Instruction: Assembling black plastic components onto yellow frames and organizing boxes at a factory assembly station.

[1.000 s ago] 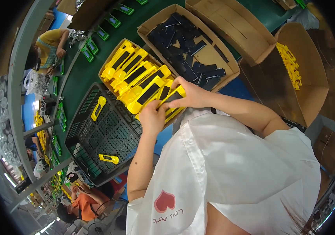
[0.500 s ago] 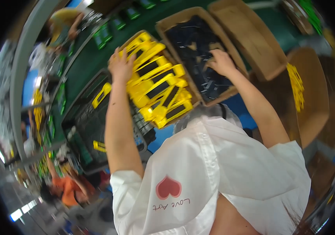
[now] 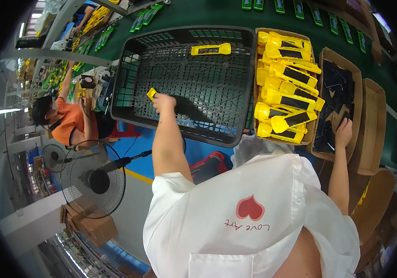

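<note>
My left hand reaches into a black plastic crate, its fingers closed on the end of a yellow plastic housing. Most of that piece is foreshortened. Another yellow housing with a dark panel lies by the crate's far wall. Right of the crate, a cardboard box is heaped with similar yellow housings. At the near right side of a second cardboard box, my right hand pinches what looks like a dark flat piece. Many dark flat pieces fill that box.
An empty-looking cardboard tray stands at the right. Green packaged items line the green worktop. A standing fan is at lower left, below a person in orange. Another person's arm shows at far right.
The view has swung left, bringing the whole crate into sight. My left hand has gone from the heaped yellow housings to a housing inside the crate. My right hand remains at the dark-piece box.
</note>
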The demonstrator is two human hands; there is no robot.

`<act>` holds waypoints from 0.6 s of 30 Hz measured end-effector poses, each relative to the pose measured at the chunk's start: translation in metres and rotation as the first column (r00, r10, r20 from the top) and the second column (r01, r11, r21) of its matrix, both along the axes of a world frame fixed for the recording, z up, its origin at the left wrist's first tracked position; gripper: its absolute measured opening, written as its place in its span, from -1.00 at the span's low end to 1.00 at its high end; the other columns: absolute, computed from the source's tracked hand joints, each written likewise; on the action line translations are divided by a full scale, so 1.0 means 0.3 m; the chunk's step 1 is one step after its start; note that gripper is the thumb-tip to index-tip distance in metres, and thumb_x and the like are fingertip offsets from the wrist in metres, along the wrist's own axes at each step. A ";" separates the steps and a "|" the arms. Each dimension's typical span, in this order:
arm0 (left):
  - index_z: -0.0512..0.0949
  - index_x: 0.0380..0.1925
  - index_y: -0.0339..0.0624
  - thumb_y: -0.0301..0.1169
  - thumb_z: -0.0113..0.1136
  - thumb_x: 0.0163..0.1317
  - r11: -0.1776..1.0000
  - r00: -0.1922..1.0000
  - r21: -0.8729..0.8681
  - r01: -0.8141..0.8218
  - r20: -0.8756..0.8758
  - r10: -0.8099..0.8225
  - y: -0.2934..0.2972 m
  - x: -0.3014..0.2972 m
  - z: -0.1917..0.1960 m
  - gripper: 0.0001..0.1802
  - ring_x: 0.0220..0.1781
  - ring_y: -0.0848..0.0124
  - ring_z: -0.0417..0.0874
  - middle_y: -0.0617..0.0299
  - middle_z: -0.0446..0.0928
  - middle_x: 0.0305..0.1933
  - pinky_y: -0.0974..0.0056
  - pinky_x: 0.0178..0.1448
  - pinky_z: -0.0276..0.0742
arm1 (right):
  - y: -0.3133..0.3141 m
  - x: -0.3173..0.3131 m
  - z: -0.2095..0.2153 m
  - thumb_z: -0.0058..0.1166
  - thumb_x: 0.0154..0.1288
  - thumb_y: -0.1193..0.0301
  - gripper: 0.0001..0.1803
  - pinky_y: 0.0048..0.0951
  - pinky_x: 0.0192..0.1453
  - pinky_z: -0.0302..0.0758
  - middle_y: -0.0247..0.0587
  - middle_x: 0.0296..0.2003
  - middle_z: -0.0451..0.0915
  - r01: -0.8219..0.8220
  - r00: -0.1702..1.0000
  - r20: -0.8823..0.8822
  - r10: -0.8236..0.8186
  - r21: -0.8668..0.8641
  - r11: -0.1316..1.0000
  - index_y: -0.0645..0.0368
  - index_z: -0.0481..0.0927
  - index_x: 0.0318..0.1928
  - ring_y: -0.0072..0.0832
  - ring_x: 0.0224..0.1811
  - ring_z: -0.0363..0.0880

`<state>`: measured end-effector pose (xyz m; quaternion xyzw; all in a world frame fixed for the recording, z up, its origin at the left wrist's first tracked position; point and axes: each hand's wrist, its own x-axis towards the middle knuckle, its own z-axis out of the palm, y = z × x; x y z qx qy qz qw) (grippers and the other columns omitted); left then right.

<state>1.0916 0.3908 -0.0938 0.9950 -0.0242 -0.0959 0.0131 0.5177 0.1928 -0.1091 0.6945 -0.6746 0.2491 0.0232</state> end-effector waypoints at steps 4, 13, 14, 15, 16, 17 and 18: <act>0.36 -0.14 -0.30 -0.48 0.05 -0.15 0.818 0.815 -0.161 0.552 -0.099 -0.570 0.022 0.025 -0.013 -0.55 -0.23 0.03 0.51 -0.12 0.49 -0.30 0.16 -0.14 0.44 | 0.098 -0.008 0.054 -0.28 0.25 0.22 -0.65 -0.41 -0.39 0.40 -0.13 -0.54 0.51 0.135 0.934 0.323 -0.153 0.076 0.988 0.29 0.38 -0.28 -0.31 -0.47 0.51; 0.35 -0.15 -0.27 -0.37 -0.02 -0.01 0.114 0.268 -0.310 0.944 0.520 -0.811 -0.557 -0.003 -0.095 -0.63 -0.10 0.06 0.39 -0.06 0.37 -0.16 0.10 -0.06 0.32 | 0.190 0.098 0.237 -0.22 0.25 0.22 -0.71 -0.69 -0.78 0.22 -0.35 -0.58 0.40 0.033 0.750 0.636 -0.183 0.241 0.970 0.20 0.39 -0.24 -0.66 -0.72 0.30; 0.34 -0.18 -0.31 -0.33 0.00 -0.01 0.074 0.199 -0.221 0.973 0.625 -0.755 -0.585 0.071 -0.183 -0.62 -0.10 0.01 0.37 -0.12 0.36 -0.20 0.09 -0.03 0.30 | 0.181 0.151 0.271 -0.17 0.23 0.25 -0.72 -0.67 -0.75 0.24 -0.35 -0.60 0.38 0.038 0.740 0.640 -0.208 0.268 0.963 0.23 0.38 -0.23 -0.66 -0.74 0.29; 0.33 -0.21 -0.31 -0.24 0.05 0.00 0.253 0.302 -0.184 0.950 0.331 -0.894 -0.647 -0.008 -0.131 -0.59 -0.10 -0.04 0.36 -0.19 0.34 -0.21 0.09 -0.01 0.31 | 0.188 0.087 0.258 -0.11 0.20 0.28 -0.73 -0.67 -0.74 0.22 -0.35 -0.61 0.39 -0.057 0.700 0.694 -0.170 0.291 0.955 0.24 0.38 -0.22 -0.67 -0.74 0.30; 0.33 -0.25 -0.33 -0.15 0.08 0.00 0.386 0.435 -0.214 0.897 0.271 -0.859 -0.664 -0.057 -0.114 -0.53 -0.11 -0.07 0.36 -0.20 0.32 -0.18 0.09 -0.01 0.31 | 0.204 0.106 0.281 -0.06 0.17 0.32 -0.77 -0.69 -0.72 0.20 -0.36 -0.61 0.39 -0.002 0.649 0.720 -0.246 0.325 0.946 0.23 0.40 -0.26 -0.68 -0.71 0.33; 0.31 -0.21 -0.37 -0.08 0.10 -0.02 0.467 0.494 -0.166 0.868 0.209 -0.844 -0.681 -0.108 -0.086 -0.44 -0.10 -0.05 0.37 -0.18 0.29 -0.12 0.10 -0.02 0.33 | 0.235 0.086 0.291 -0.05 0.16 0.33 -0.78 -0.70 -0.71 0.20 -0.37 -0.59 0.41 0.017 0.668 0.683 -0.294 0.381 0.924 0.22 0.40 -0.27 -0.69 -0.70 0.34; 0.30 -0.18 -0.41 -0.12 0.09 0.00 0.472 0.494 -0.144 0.869 0.244 -0.834 -0.676 -0.147 -0.065 -0.45 -0.09 -0.05 0.37 -0.19 0.31 -0.11 0.12 -0.02 0.34 | 0.244 0.069 0.296 -0.03 0.15 0.34 -0.79 -0.71 -0.69 0.20 -0.38 -0.58 0.42 0.024 0.681 0.658 -0.322 0.420 0.907 0.22 0.41 -0.28 -0.69 -0.68 0.36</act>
